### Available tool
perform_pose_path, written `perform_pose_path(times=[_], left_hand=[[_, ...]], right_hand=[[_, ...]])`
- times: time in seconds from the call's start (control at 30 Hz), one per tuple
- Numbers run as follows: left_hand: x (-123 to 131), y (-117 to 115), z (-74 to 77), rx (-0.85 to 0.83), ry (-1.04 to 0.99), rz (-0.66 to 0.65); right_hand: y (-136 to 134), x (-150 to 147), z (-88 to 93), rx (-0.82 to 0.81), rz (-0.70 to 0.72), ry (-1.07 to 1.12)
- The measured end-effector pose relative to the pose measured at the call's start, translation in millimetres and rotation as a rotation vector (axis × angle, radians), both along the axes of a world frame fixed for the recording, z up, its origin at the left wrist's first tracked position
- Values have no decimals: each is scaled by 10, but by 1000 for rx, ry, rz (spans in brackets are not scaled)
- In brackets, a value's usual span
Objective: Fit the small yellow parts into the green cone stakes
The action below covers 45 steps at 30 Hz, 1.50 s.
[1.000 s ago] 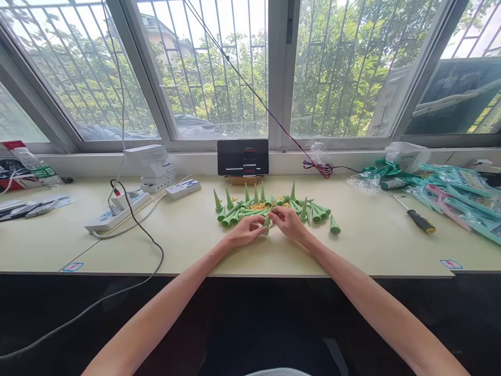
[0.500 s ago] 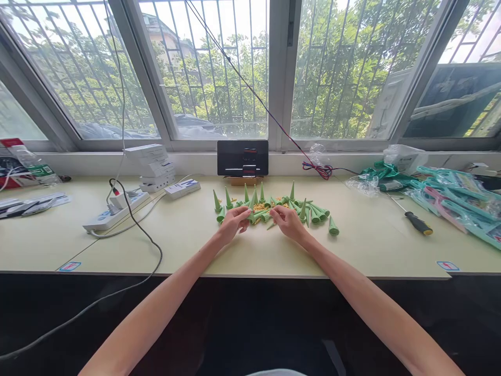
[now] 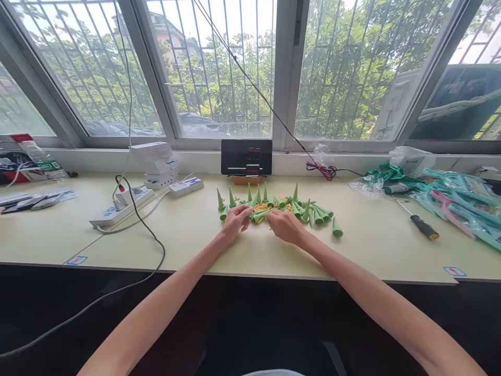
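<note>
A heap of green plastic cones [image 3: 313, 211] lies on the pale table [image 3: 203, 245] in front of the window, some upright, most on their sides, with small yellow bits [image 3: 263, 207] among them. My left hand [image 3: 235, 222] rests on the left side of the heap, fingers curled round a lying green cone. My right hand [image 3: 285, 226] is just right of it, fingers pinched at the heap's near edge on something I cannot make out. One cone [image 3: 336, 228] stands apart to the right.
A black phone [image 3: 246, 156] stands propped behind the heap. A white power strip [image 3: 121, 208] with cables and stacked white boxes [image 3: 155, 164] lie left. A screwdriver [image 3: 422, 226] and teal packaged items [image 3: 457, 201] lie right. The table's front edge runs below my wrists.
My left hand moved left and farther into the heap, away from the right hand, and closed on a cone. The right hand barely moved. The view shifted slightly.
</note>
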<state>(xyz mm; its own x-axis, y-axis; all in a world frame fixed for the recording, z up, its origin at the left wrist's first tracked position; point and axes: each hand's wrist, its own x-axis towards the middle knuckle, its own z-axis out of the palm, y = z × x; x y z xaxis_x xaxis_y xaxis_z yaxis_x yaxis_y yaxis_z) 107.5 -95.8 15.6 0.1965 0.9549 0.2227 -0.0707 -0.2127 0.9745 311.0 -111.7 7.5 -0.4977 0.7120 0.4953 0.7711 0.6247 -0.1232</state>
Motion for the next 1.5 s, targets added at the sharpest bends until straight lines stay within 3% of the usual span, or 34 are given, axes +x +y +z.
perform_pose_path(times=[0.2,0.7,1.0,1.5], left_hand=[[-3,28,-31,9,-12,23],[12,-13,27,-14,-26,29],[19,-17,34,-4,-29,17],[24,-18,32,-1,-31,-10]], right_hand=[[149,-159,215,-30,56,-119],[153,-169,-108,-32,-24,-82],[159,-186,-125,-57,-73,-96],[111,-153,-41,-141,5,-68]])
